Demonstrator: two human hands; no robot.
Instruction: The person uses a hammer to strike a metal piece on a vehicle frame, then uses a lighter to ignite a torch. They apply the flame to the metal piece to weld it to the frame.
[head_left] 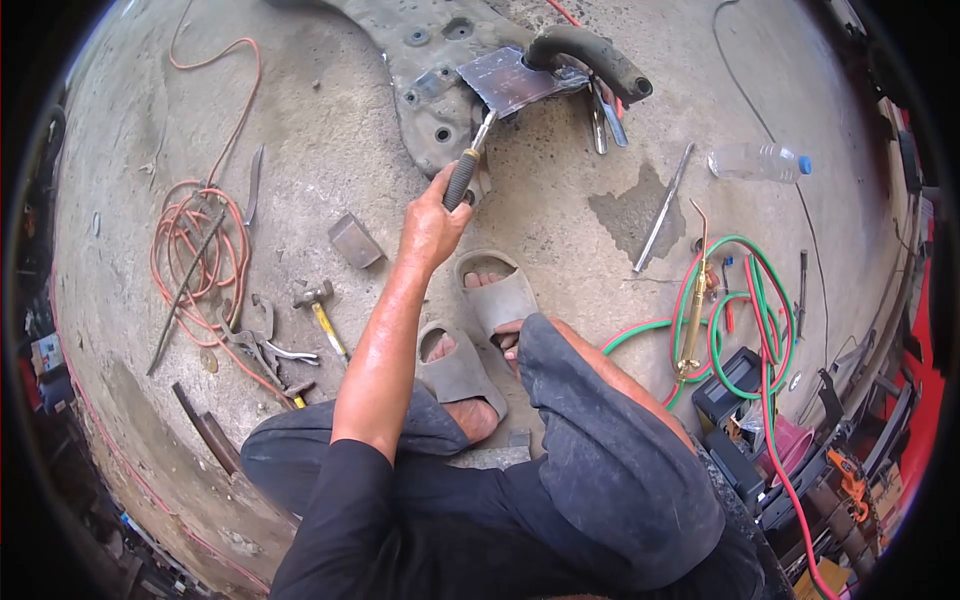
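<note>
My left hand [435, 225] is wrapped around the black ribbed handle of a metal-shanked tool [461, 180] with a brass-coloured collar. Its tip meets the near edge of a thin, shiny metal plate [508, 80]. The plate lies over a large grey metal car part [432, 60] with several holes, beside a curved dark tube [590, 52]. Pliers [606, 120] hang at the tube's near side. Behind my right knee my right forearm reaches down; the right hand [508, 343] shows only as fingers curled around the lower leg, the rest hidden by the trouser.
A brass gas torch [690, 345] lies with red and green hoses [765, 340] at right. Nearby are a metal rod [664, 208] and a water bottle [755, 163]. Leftward lie a coiled orange cable [200, 250], a hammer [325, 318], a metal block [356, 241] and clamps [262, 345].
</note>
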